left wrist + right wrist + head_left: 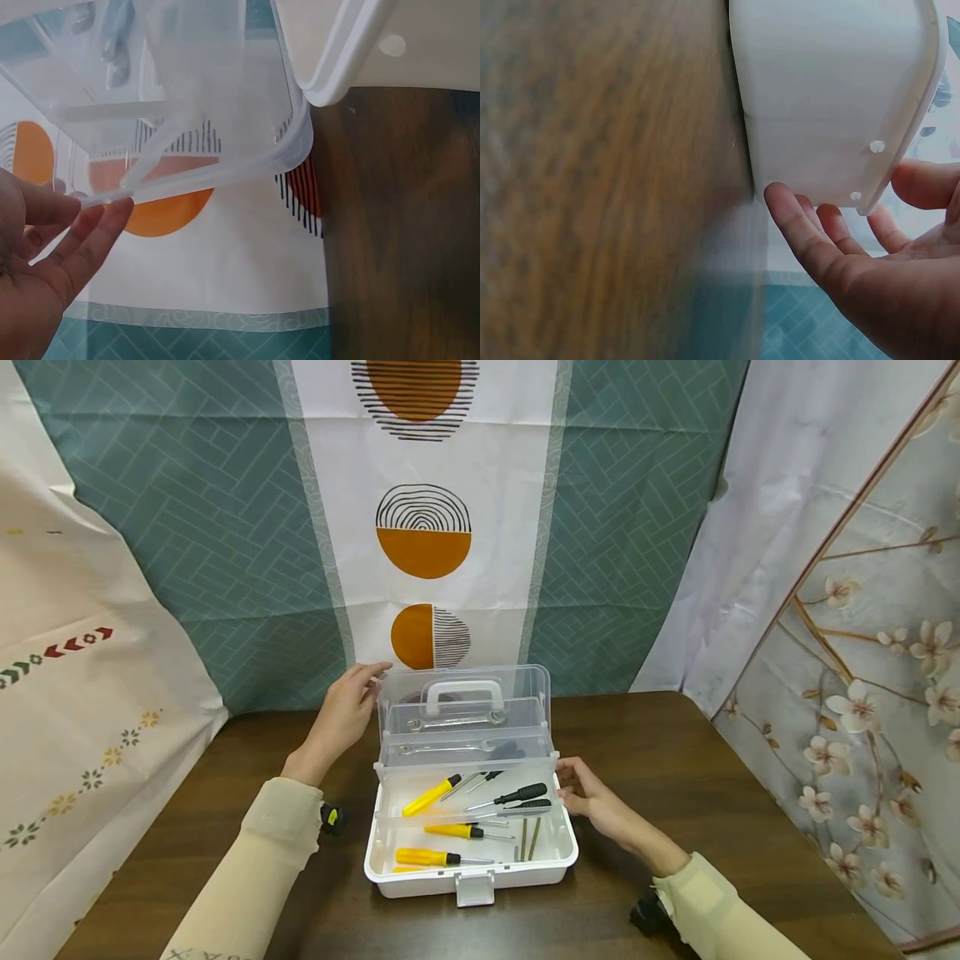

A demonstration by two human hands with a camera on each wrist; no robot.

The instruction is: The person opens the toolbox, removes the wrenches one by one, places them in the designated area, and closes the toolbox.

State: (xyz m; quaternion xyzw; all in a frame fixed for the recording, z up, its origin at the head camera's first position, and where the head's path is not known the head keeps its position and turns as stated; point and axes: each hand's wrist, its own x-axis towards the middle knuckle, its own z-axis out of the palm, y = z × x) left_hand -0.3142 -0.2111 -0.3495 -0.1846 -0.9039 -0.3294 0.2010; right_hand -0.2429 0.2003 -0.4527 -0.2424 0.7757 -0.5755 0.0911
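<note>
A white toolbox (420, 887) sits on the table with its clear lid (517, 683) raised. My left hand (347, 706) pinches the lid's edge at the upper left; the left wrist view shows thumb and fingertips on that rim (217, 178). At the box's back right side, my right hand (596, 795) grips the wall (817, 97), thumb on the rim and fingers behind the corner. Wrenches (457, 721) lie in the lifted translucent trays. Inside the base are yellow screwdrivers (423, 857), black-handled screwdrivers (522, 792) and thin brass-coloured rods (535, 839).
The brown wooden table (630, 735) extends around the toolbox on both sides. A patterned curtain (225, 527) hangs right behind its far edge, with a cream cloth (112, 693) at left and a floral cloth (862, 760) at right. The white latch (475, 891) hangs at the box's front.
</note>
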